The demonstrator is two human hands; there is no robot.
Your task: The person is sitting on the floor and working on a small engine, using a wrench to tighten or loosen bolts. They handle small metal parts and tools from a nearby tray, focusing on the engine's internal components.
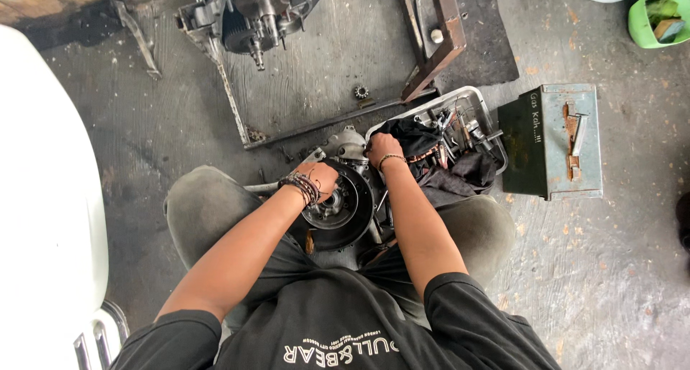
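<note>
Left hand (pixel 320 177): grip closed over flywheel rotor (pixel 343 205). Right hand (pixel 383 149): grip closed on black rag (pixel 413 136) in parts tray (pixel 474 97). Risk: rag could snag loose tools; rotor could tip.

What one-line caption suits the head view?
Left hand on a round engine part, right hand reaching into a metal tray of tools.

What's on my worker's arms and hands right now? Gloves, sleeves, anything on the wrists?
No gloves: both hands are bare. Left hand has a stack of dark beaded and corded bracelets at the wrist; right hand has one thin metal bangle. Short black T-shirt sleeves end above the elbows.
</note>
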